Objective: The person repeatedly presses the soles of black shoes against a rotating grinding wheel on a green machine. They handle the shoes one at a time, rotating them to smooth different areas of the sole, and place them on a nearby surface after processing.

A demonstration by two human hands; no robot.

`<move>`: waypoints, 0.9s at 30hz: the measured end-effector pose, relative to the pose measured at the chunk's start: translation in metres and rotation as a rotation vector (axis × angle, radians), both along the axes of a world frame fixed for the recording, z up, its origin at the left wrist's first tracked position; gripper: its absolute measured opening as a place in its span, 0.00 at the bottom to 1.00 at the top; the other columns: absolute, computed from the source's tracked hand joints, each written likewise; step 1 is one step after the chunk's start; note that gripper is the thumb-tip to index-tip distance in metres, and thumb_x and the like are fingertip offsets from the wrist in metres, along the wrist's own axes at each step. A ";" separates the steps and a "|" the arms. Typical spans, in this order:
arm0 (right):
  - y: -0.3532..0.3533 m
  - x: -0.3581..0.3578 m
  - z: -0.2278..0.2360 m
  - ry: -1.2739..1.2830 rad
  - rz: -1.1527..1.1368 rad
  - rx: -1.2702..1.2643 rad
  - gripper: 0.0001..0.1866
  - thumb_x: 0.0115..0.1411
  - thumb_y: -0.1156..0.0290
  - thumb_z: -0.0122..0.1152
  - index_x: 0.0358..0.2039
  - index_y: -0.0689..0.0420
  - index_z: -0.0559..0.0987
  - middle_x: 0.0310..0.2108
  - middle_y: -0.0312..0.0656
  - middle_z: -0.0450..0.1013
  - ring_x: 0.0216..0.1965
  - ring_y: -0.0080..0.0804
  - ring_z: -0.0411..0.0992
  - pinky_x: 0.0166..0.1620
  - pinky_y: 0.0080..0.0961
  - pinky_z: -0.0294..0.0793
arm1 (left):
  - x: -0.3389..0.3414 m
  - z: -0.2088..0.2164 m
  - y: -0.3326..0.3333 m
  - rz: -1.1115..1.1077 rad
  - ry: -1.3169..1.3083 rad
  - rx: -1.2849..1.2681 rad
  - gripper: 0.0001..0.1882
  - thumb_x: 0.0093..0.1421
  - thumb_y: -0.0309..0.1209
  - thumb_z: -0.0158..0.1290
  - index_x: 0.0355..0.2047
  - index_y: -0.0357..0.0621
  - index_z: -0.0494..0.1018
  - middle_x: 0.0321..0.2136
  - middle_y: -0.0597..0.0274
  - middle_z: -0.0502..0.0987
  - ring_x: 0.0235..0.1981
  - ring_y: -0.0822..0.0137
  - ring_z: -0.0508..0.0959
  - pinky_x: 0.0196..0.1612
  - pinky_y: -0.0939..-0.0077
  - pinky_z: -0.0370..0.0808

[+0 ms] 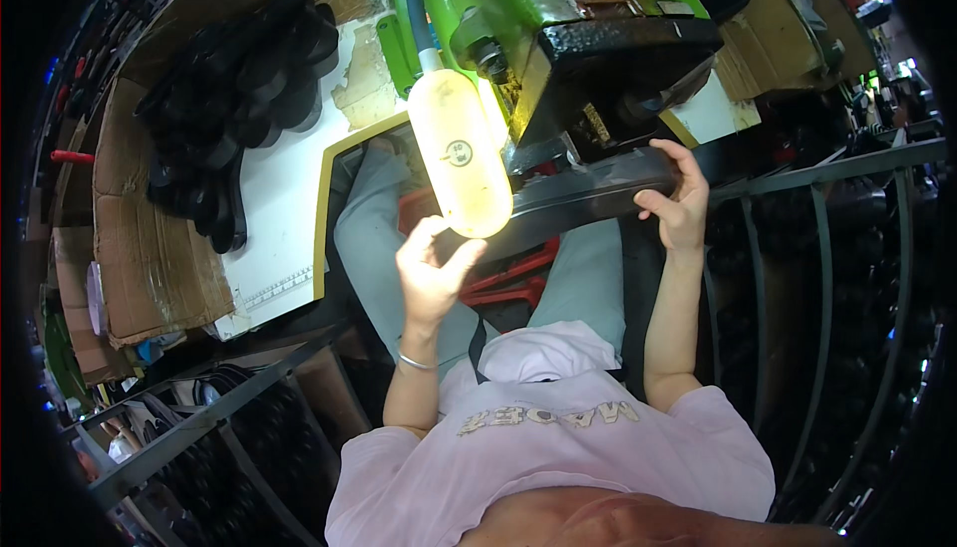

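Note:
A long black shoe sole (588,190) stretches between my two hands, edge-on under the head of a green machine (618,4). My right hand (680,200) grips its right end, with the thumb and fingers curled round it. At its left end, my left hand (431,273) pinches it between thumb and fingers. A lit yellow oval lamp (461,163) hangs in front of the sole and covers part of its left half. The sole's upper middle meets the machine's metal working parts (563,153); whether they touch cannot be made out.
Several black soles (249,79) lie heaped on the white table (284,208) at the left, with a cardboard wall (159,228) round them. Metal rails (822,168) run along the right. A red stool (508,283) shows between my legs.

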State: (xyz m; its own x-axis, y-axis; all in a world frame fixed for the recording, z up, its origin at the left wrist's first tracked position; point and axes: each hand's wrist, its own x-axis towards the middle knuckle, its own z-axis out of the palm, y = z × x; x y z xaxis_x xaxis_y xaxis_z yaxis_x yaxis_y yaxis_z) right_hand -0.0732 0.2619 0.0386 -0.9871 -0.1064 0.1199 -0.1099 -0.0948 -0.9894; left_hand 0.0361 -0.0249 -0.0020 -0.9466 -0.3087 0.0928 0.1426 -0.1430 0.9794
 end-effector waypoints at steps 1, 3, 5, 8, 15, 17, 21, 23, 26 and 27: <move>0.006 -0.003 0.001 0.013 -0.002 -0.006 0.34 0.41 0.81 0.73 0.52 0.63 0.72 0.40 0.42 0.72 0.33 0.22 0.72 0.21 0.11 0.70 | -0.001 0.000 0.007 -0.016 0.006 -0.022 0.17 0.50 0.17 0.64 0.41 0.32 0.75 0.38 0.59 0.79 0.41 0.69 0.78 0.50 0.75 0.73; 0.016 -0.012 0.000 0.012 -0.029 -0.015 0.34 0.43 0.80 0.72 0.54 0.64 0.71 0.42 0.43 0.71 0.35 0.23 0.73 0.23 0.11 0.71 | -0.014 0.005 0.028 0.042 -0.027 0.015 0.12 0.53 0.20 0.64 0.37 0.34 0.75 0.32 0.63 0.78 0.34 0.74 0.76 0.41 0.80 0.73; 0.025 -0.023 -0.002 0.045 -0.047 -0.037 0.34 0.45 0.79 0.71 0.55 0.64 0.70 0.42 0.43 0.71 0.35 0.23 0.73 0.23 0.11 0.71 | -0.031 0.012 0.048 0.146 0.026 0.003 0.12 0.51 0.21 0.65 0.34 0.36 0.74 0.29 0.65 0.77 0.30 0.76 0.75 0.38 0.81 0.73; 0.031 -0.034 0.000 0.028 -0.059 -0.024 0.33 0.49 0.77 0.70 0.56 0.63 0.69 0.44 0.43 0.72 0.36 0.23 0.74 0.21 0.11 0.70 | -0.046 0.021 0.057 0.184 0.153 -0.193 0.11 0.51 0.21 0.66 0.32 0.37 0.74 0.27 0.66 0.76 0.28 0.76 0.74 0.35 0.81 0.72; 0.014 -0.035 0.000 -0.055 -0.015 0.009 0.32 0.49 0.73 0.70 0.55 0.62 0.70 0.44 0.42 0.73 0.30 0.20 0.74 0.18 0.10 0.67 | -0.037 0.004 0.043 0.159 0.104 -0.084 0.13 0.50 0.22 0.65 0.36 0.34 0.76 0.31 0.62 0.79 0.32 0.73 0.77 0.38 0.78 0.74; 0.004 -0.031 -0.002 -0.068 -0.002 0.003 0.31 0.49 0.73 0.70 0.54 0.62 0.71 0.44 0.42 0.73 0.30 0.19 0.73 0.18 0.10 0.67 | -0.031 0.001 0.033 0.147 0.084 -0.054 0.16 0.50 0.22 0.65 0.39 0.33 0.77 0.32 0.60 0.81 0.34 0.72 0.79 0.41 0.77 0.75; -0.004 -0.024 -0.003 -0.053 0.037 -0.009 0.34 0.46 0.74 0.73 0.55 0.63 0.70 0.45 0.43 0.72 0.33 0.20 0.73 0.20 0.10 0.69 | -0.023 -0.009 0.018 0.100 0.028 -0.004 0.16 0.49 0.20 0.63 0.40 0.33 0.77 0.32 0.61 0.81 0.34 0.72 0.78 0.43 0.77 0.74; -0.001 -0.022 -0.002 -0.023 0.028 -0.013 0.35 0.45 0.75 0.74 0.55 0.63 0.71 0.45 0.43 0.72 0.33 0.20 0.73 0.21 0.10 0.71 | -0.023 -0.009 0.014 0.066 0.002 -0.008 0.16 0.49 0.21 0.64 0.39 0.33 0.77 0.33 0.61 0.81 0.34 0.72 0.78 0.43 0.76 0.74; 0.013 -0.027 -0.002 0.029 0.008 -0.020 0.35 0.45 0.77 0.74 0.55 0.63 0.70 0.43 0.41 0.71 0.35 0.22 0.73 0.23 0.11 0.73 | -0.033 0.003 0.022 -0.032 0.049 -0.100 0.11 0.51 0.21 0.65 0.33 0.37 0.74 0.28 0.66 0.77 0.30 0.75 0.76 0.37 0.79 0.74; 0.016 -0.029 -0.001 0.053 -0.007 -0.015 0.36 0.45 0.77 0.74 0.56 0.63 0.70 0.43 0.41 0.71 0.35 0.22 0.73 0.23 0.11 0.73 | -0.036 0.010 0.026 0.003 0.066 -0.193 0.12 0.51 0.22 0.66 0.32 0.37 0.74 0.27 0.66 0.77 0.29 0.75 0.75 0.36 0.79 0.73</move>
